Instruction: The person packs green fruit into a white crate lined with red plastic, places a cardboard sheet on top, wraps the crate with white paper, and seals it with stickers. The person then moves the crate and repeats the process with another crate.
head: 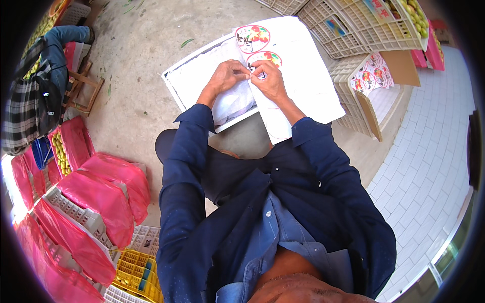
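Note:
A white sheet of round fruit labels (303, 75) lies over the right part of a shallow white crate (201, 53). White lining (235, 108) covers the crate's contents. Along the sheet's left edge are two printed labels, the upper one (253, 38) in full view and the lower one (274, 57) partly covered by fingers. My left hand (226, 77) and my right hand (269, 80) meet at this edge, thumbs and forefingers pinched together over the lower label. Whether they grip the label or its backing is hidden by the fingers.
Stacked plastic crates of green fruit (409, 19) stand ahead right. Below them, a tipped crate (350, 98) holds more label sheets (373, 75). Pink-covered crates (94, 200) and a yellow crate (138, 270) lie at left. Another person (34, 91) is by a wooden stool (85, 91).

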Demonstrator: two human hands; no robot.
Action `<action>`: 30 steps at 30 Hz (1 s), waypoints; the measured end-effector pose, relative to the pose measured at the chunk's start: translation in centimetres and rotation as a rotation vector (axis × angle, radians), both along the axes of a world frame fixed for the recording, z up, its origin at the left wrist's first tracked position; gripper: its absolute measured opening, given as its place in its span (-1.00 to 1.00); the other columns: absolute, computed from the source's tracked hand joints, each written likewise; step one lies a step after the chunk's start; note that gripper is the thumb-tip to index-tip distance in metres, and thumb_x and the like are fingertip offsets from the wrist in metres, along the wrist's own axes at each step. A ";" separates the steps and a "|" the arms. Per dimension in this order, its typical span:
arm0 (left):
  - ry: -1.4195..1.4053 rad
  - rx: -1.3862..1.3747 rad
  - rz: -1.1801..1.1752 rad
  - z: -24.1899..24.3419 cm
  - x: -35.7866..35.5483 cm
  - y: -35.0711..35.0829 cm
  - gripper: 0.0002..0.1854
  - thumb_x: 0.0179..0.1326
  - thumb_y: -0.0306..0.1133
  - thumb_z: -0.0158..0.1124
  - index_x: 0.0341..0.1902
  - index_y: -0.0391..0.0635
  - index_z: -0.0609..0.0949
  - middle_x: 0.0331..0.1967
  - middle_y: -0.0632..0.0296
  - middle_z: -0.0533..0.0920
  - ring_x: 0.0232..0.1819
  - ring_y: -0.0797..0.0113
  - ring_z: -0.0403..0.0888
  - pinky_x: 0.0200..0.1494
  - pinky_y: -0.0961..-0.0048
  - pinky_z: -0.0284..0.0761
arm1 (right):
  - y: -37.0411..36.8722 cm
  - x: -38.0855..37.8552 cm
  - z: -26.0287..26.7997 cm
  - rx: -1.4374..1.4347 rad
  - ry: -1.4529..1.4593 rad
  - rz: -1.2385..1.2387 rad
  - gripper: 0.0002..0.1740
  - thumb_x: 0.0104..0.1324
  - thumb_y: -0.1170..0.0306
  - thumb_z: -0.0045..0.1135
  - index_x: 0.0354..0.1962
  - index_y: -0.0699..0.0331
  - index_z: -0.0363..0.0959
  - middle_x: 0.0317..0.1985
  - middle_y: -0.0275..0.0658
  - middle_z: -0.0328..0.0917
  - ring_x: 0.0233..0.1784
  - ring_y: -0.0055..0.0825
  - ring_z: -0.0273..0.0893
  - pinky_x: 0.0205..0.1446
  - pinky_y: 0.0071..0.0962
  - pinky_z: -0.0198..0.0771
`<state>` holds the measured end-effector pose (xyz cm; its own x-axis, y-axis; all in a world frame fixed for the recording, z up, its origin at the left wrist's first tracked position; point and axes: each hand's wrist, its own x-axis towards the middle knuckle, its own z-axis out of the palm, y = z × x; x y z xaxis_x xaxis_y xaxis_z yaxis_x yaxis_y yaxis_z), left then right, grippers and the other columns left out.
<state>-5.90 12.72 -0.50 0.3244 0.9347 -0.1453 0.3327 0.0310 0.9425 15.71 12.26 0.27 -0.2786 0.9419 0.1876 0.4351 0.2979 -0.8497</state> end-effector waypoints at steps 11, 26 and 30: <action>0.041 0.092 -0.052 -0.2 -0.2 0.1 -0.86 0.23 -0.42 0.52 -0.17 -0.18 0.85 -0.21 0.18 0.73 -0.03 0.23 0.63 0.10 0.30 0.54 | -0.3 -0.7 -0.5 0.026 -0.060 -0.044 -0.86 0.14 0.52 0.43 -0.43 0.31 0.57 -0.06 -0.18 0.71 0.12 -0.25 0.65 0.21 -0.30 0.54; -0.026 -0.030 0.066 -0.1 0.2 -0.1 -0.76 0.15 -0.36 0.51 -0.10 -0.09 0.83 -0.24 0.18 0.74 -0.14 0.25 0.67 0.10 0.31 0.59 | 1.8 1.6 -0.2 -0.227 0.070 -0.018 -0.84 0.17 0.51 0.41 -0.44 0.34 0.54 -0.03 -0.12 0.77 0.03 -0.35 0.73 0.10 -0.37 0.58; -0.189 -0.101 0.089 0.3 0.2 -0.3 -0.56 0.11 -0.35 0.55 0.12 -0.03 0.81 -0.24 0.23 0.73 -0.15 0.27 0.64 0.11 0.33 0.58 | 2.0 2.0 -1.0 -0.371 0.209 -0.049 -0.89 0.20 0.50 0.39 -0.40 0.34 0.59 0.02 -0.12 0.77 0.03 -0.42 0.71 0.12 -0.40 0.57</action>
